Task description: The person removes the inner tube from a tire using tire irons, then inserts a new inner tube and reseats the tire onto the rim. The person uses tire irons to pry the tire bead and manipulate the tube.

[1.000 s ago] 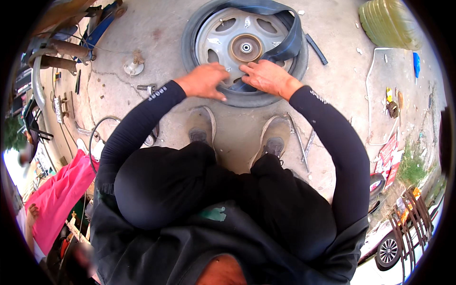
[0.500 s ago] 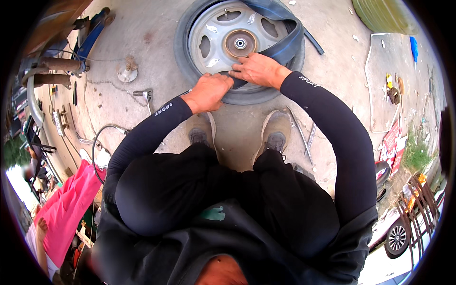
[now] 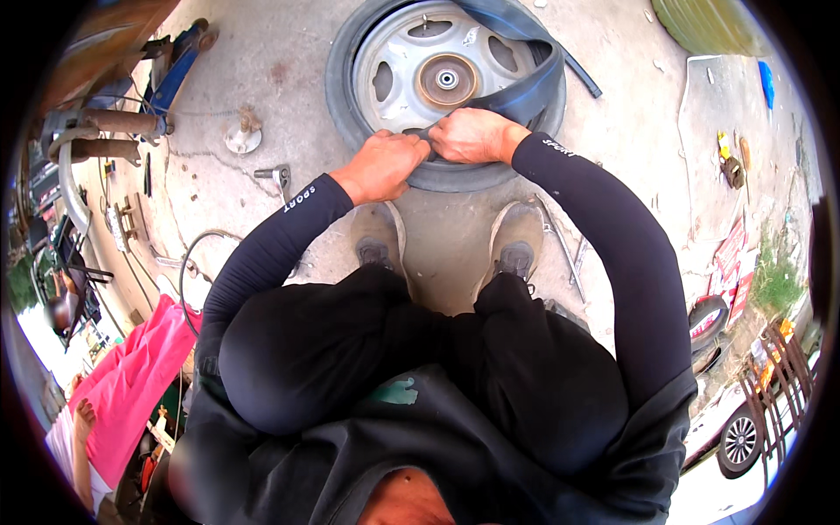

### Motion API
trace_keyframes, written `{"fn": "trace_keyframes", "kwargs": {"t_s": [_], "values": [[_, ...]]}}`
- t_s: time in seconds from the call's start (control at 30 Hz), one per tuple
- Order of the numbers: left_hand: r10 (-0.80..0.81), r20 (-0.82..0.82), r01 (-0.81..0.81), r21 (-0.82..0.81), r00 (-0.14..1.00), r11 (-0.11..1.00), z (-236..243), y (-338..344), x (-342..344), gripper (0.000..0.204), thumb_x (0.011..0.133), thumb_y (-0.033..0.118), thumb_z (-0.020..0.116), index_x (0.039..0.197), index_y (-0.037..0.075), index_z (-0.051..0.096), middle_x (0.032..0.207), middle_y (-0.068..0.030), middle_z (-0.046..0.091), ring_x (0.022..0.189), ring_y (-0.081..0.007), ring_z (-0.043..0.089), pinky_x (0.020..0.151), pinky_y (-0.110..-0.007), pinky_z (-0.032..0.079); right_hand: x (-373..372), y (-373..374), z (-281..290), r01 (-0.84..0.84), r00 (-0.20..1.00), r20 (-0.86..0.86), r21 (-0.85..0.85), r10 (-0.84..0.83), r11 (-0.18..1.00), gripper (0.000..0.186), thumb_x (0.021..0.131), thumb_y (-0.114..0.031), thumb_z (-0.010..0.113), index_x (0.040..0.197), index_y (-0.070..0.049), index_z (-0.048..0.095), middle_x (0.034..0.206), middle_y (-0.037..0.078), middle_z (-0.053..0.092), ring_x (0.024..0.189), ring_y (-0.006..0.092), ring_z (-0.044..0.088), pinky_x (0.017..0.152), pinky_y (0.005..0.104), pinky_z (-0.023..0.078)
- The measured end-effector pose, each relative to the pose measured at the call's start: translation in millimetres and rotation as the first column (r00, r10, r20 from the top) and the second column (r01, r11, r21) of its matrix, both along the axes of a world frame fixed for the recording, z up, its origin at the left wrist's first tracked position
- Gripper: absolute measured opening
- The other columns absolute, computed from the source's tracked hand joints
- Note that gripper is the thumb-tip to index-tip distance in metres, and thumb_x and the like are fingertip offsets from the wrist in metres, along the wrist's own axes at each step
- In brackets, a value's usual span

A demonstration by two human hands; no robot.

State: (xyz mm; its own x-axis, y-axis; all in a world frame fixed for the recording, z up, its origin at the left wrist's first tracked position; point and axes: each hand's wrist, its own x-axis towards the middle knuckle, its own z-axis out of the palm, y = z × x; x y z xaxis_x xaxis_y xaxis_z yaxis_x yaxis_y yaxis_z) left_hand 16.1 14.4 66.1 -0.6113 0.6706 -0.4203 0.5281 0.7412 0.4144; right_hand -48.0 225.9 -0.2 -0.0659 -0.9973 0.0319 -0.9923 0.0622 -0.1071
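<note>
A wheel lies flat on the ground ahead of my feet, its silver metal rim (image 3: 398, 66) inside a black tyre (image 3: 339, 105). A limp black inner tube (image 3: 529, 92) drapes over the wheel's right side and runs along its near edge. There my left hand (image 3: 389, 164) is closed, fingers curled on the tube. Close beside it, my right hand (image 3: 472, 136) makes a fist around the same tube. The fingertips of both hands are partly hidden. Past the tyre's right edge a narrow black strip (image 3: 584, 77) sticks out.
Left of the wheel lie a ratchet-like tool (image 3: 276, 175) and a round metal piece (image 3: 243, 136). A blue jack-like frame (image 3: 179, 70) stands farther left. Long metal bars (image 3: 564, 249) lie by my right shoe (image 3: 514, 236). At lower left is a person in pink cloth (image 3: 131, 359).
My right hand's fingers have curled from a looser, stretched pinch into a fist on the inner tube. My left hand stays closed at nearly the same spot.
</note>
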Motion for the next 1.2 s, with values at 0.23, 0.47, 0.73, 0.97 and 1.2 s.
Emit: {"fn": "trace_keyframes", "kwargs": {"t_s": [0.23,0.47,0.73,0.97,1.2], "values": [[0.046,-0.031,-0.044,0.067,0.998,0.997,16.2,3.2,0.9,0.054,0.064,0.013,0.087,0.106,0.002,0.055,0.111,-0.0144,0.055,0.113,-0.0349,0.057,0.091,-0.047,0.051,-3.0,17.8,45.6,0.343,0.687,0.616,0.193,-0.386,0.919,0.015,0.08,-0.013,0.067,0.085,0.001,0.066,0.079,0.021,0.069,0.082,0.0444,0.068,0.076,0.0533,0.053],[0.011,0.006,-0.012,0.069,1.0,0.998,13.8,13.8,-0.6,0.053,0.066,0.013,0.086,0.106,0.001,0.055,0.11,-0.0166,0.056,0.11,-0.0378,0.058,0.089,-0.048,0.052,8.4,3.8,48.6,0.33,0.608,0.569,0.452,-0.553,0.829,0.025,0.08,-0.018,0.063,0.091,0.002,0.073,0.09,0.027,0.071,0.092,0.0439,0.069,0.082,0.0512,0.055],[0.02,0.123,-0.024,0.026,0.992,0.999,15.6,7.7,-17.7,0.05,0.064,0.012,0.082,0.107,0.003,0.057,0.093,-0.0182,0.07,0.093,-0.0409,0.067,0.078,-0.052,0.052,24.6,2.7,64.3,0.298,0.636,0.575,0.432,-0.515,0.851,0.04,0.071,-0.025,0.079,0.092,0.007,0.067,0.089,0.026,0.071,0.089,0.0414,0.071,0.08,0.0477,0.056],[-0.078,0.247,0.086,-0.02,0.966,0.996,3.4,14.2,-31.8,0.039,0.062,0.016,0.083,0.095,0.002,0.067,0.083,-0.0203,0.071,0.087,-0.0422,0.068,0.075,-0.051,0.053,25.8,-3.0,69.1,0.22,0.667,0.553,0.494,-0.5,0.841,0.027,0.066,-0.019,0.084,0.084,-0.002,0.076,0.088,0.019,0.074,0.09,0.0365,0.072,0.08,0.0443,0.058],[-0.132,0.32,0.165,-0.076,0.938,0.983,-1.7,22.5,-27.7,0.041,0.064,0.026,0.089,0.092,0.003,0.07,0.082,-0.0197,0.071,0.084,-0.0404,0.07,0.076,-0.048,0.055,21.2,-14.6,52.7,0.053,0.554,0.589,0.68,-0.588,0.732,0.037,0.069,-0.021,0.085,0.101,-0.003,0.077,0.101,0.017,0.076,0.099,0.0327,0.072,0.084,0.0448,0.057]]}}
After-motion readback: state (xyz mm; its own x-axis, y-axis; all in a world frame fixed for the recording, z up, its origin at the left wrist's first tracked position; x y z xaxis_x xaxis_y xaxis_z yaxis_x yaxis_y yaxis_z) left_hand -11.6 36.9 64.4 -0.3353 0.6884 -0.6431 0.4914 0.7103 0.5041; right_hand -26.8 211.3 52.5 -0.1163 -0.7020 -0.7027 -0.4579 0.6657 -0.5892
